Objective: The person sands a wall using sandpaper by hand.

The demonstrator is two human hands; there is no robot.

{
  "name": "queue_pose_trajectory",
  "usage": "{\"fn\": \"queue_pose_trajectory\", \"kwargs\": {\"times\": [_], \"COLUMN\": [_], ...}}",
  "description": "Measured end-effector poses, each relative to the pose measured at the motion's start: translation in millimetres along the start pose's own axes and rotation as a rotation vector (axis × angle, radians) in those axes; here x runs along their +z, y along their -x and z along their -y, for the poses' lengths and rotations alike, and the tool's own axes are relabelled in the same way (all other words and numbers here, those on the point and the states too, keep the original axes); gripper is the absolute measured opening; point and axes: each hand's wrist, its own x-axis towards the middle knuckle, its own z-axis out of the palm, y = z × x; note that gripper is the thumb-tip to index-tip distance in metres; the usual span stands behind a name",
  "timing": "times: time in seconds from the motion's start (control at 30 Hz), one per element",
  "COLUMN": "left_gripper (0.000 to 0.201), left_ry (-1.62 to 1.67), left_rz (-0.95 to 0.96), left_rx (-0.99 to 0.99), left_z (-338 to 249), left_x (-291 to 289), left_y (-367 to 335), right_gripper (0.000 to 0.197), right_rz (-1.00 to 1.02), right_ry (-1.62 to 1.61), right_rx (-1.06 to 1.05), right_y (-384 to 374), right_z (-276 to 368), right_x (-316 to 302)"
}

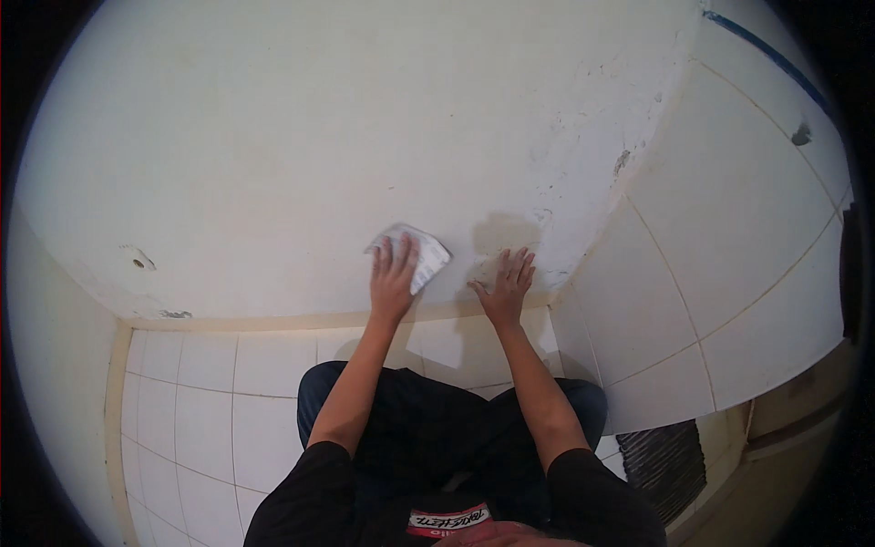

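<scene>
My left hand (394,275) presses a white sheet (431,258) flat against the pale wall (301,164). Faint grey print marks the sheet's outer side, like the back of sandpaper; the side facing the wall is hidden. Its edges and my fingertips are slightly blurred. To the right, my right hand (508,287) has its fingers spread at the lower wall and holds nothing. A shadow falls on the wall above it. Rough, flaking patches (622,162) run up the wall near the right corner.
White tiles cover the floor (205,424) and the wall section (729,237) at right. A cream skirting strip (246,323) follows the wall's foot. A small fixture with a hole (138,262) sits low at left. A dark ribbed mat (663,465) lies at lower right.
</scene>
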Motion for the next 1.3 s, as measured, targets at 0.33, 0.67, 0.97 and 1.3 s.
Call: {"fn": "queue_pose_trajectory", "kwargs": {"times": [0.33, 0.67, 0.97, 1.3], "left_gripper": [0.085, 0.088, 0.076, 0.078], "left_ry": [0.041, 0.087, -0.076, -0.077], "left_rz": [-0.555, -0.368, 0.146, -0.255], "left_rx": [-0.464, -0.395, 0.087, -0.266], "left_z": [94, 42, -15, 61], "left_x": [-77, -47, 11, -51], "left_y": [-8, -12, 12, -8], "right_gripper": [0.109, 0.110, 0.109, 0.108], "right_rz": [-0.003, 0.009, 0.000, 0.007], "right_ry": [-0.026, 0.017, -0.019, -0.003], "right_rx": [-0.003, 0.006, 0.002, 0.003], "right_y": [-2, 0, -3, 0], "right_z": [-2, -5, 7, -4], "right_x": [0, 2, 0, -1]}}
